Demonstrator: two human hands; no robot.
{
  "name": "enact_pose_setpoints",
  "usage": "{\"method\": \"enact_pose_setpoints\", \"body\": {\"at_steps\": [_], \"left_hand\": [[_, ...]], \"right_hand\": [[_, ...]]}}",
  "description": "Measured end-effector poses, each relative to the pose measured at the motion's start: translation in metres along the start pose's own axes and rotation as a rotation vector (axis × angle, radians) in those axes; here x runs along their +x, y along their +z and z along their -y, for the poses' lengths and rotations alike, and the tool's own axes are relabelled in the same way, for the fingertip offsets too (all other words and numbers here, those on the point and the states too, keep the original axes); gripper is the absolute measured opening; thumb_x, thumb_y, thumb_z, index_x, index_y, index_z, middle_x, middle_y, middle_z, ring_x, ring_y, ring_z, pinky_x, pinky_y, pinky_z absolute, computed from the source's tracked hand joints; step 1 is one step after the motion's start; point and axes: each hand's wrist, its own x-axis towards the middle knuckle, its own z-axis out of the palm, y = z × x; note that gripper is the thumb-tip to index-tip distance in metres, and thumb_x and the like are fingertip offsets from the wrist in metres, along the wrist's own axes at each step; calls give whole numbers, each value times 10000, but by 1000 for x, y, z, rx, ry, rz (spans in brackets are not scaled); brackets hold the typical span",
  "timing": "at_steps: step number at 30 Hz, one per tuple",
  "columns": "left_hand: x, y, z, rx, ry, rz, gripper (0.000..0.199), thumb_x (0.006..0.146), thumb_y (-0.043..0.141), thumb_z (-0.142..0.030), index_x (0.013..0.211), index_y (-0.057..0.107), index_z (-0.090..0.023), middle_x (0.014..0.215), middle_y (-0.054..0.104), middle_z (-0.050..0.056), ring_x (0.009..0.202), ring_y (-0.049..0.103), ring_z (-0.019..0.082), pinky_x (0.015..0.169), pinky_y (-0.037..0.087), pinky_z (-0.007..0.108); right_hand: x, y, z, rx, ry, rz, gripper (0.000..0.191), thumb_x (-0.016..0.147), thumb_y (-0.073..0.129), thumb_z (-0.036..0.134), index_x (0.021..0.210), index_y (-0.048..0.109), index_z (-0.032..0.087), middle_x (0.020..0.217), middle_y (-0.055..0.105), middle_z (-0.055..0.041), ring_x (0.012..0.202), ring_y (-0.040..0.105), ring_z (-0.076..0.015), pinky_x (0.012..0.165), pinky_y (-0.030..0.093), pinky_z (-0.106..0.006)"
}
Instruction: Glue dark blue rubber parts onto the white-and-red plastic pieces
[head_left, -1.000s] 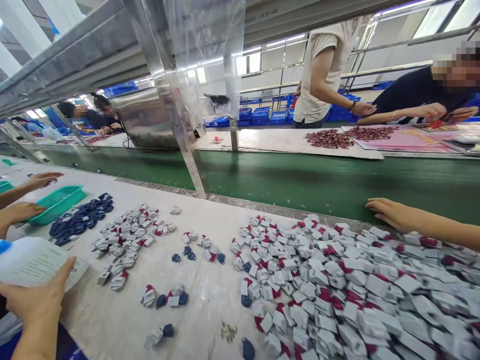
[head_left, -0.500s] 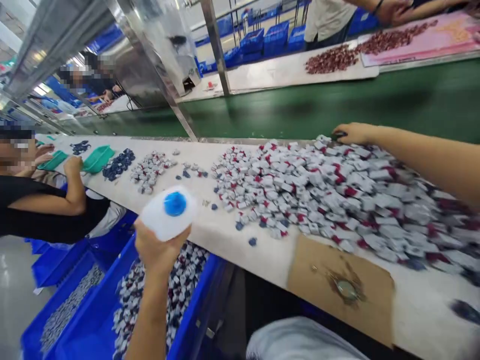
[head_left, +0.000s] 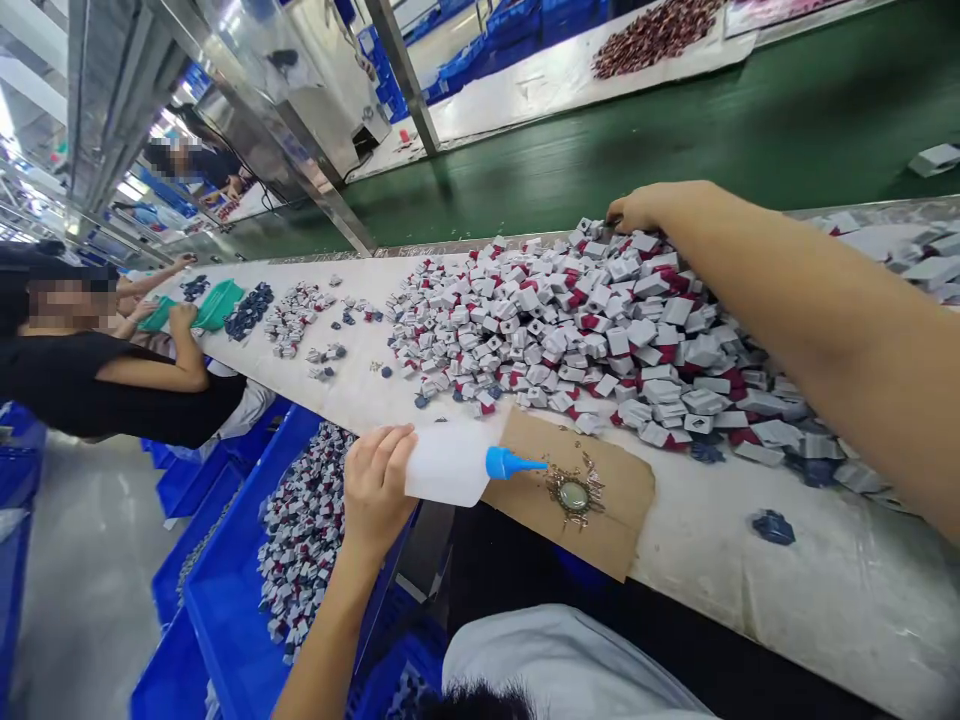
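Note:
My left hand point(head_left: 381, 487) is wrapped round a white squeeze bottle point(head_left: 454, 462) with a blue nozzle. The bottle lies on its side in the air, its nozzle pointing right over a piece of brown cardboard point(head_left: 622, 520). On the cardboard is a round, pale, glossy spot point(head_left: 574, 495) with dark brown stains around it. My right hand point(head_left: 643, 208) reaches to the far edge of a large heap of grey and red pieces point(head_left: 525, 320); its fingertips are down among the pieces, and what they hold is hidden.
Blue bins point(head_left: 225, 610) with similar pieces stand below the table at left. A person in black point(head_left: 142, 370) sits there beside green trays point(head_left: 219, 304). Metal posts point(head_left: 405, 75) rise beyond the table, along a green belt point(head_left: 525, 170). One dark piece point(head_left: 772, 527) lies at right.
The bottle has swung round so its blue nozzle now points right over the cardboard rather than toward the camera. The view has shifted. My right hand remains at the heap's far edge.

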Motion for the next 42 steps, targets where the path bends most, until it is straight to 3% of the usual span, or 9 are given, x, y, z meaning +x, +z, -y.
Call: {"method": "enact_pose_setpoints", "body": {"at_steps": [6, 10, 19, 25, 29, 32, 36, 39, 42], "left_hand": [[8, -5, -2, 144, 181, 72, 264, 832, 538, -68, 1075, 554, -169, 1024, 718, 110, 1010, 642, 239, 946, 393, 406], [14, -3, -4, 170, 257, 101, 243, 829, 553, -50, 1039, 568, -172, 1013, 729, 86, 992, 658, 236, 950, 387, 399], [26, -5, -3, 193, 320, 83, 210, 819, 608, -65, 989, 586, -187, 979, 737, 59, 963, 664, 222, 949, 373, 394], [24, -2, -1, 161, 309, 85, 215, 831, 574, -55, 997, 590, -191, 993, 731, 64, 975, 656, 221, 947, 366, 397], [23, 1, 2, 139, 279, 85, 246, 821, 559, -34, 1014, 576, -186, 994, 728, 73, 973, 653, 230, 936, 372, 399], [15, 3, 6, 73, 161, 94, 253, 838, 515, -73, 1063, 558, -180, 1022, 707, 112, 1007, 633, 240, 936, 375, 407], [-6, 10, 32, 39, -161, 71, 296, 816, 538, -179, 1112, 524, -172, 1045, 673, 144, 1009, 619, 270, 889, 417, 416], [-21, 23, 79, -28, -595, -20, 461, 691, 693, -294, 1107, 519, -199, 1042, 653, 128, 990, 620, 302, 855, 465, 435], [-23, 42, 144, -148, -1009, -217, 639, 560, 793, -380, 1099, 493, -214, 1021, 636, 121, 954, 627, 334, 771, 512, 467]], "right_hand": [[6, -1, 2, 9, 63, 223, 401, 1041, 227, 271, 1215, 539, 88, 1147, 549, -87, 1049, 563, -184, 875, 474, -390], [4, -5, 4, 25, 94, 279, 428, 1044, 176, 241, 1232, 521, 72, 1182, 528, -93, 1084, 543, -192, 898, 448, -410], [-16, -19, 16, 25, 90, 288, 365, 1032, 289, 255, 1301, 472, 90, 1299, 461, -109, 1183, 474, -246, 958, 405, -482], [-19, -19, 19, 36, 112, 285, 423, 1032, 223, 241, 1247, 530, 45, 1328, 446, -90, 1188, 469, -261, 983, 378, -439], [-16, -16, 16, 33, 111, 233, 340, 954, 516, 261, 1263, 517, 119, 1309, 475, -108, 1156, 498, -251, 960, 426, -480], [-16, -12, 14, 35, 92, 148, 387, 899, 605, 270, 1256, 516, 150, 1319, 462, -110, 1151, 493, -257, 943, 446, -492], [-12, 1, 8, 46, 141, 51, 275, 949, 518, 309, 1156, 583, 140, 1271, 486, -147, 1113, 509, -223, 939, 459, -406], [-2, 13, -2, 45, 127, 26, 219, 946, 523, 305, 1101, 596, 170, 1214, 532, -96, 1052, 540, -195, 904, 480, -400], [7, 24, -13, 51, 48, -10, 137, 941, 534, 280, 981, 626, 187, 1206, 548, -92, 1047, 537, -176, 907, 471, -353]]}}
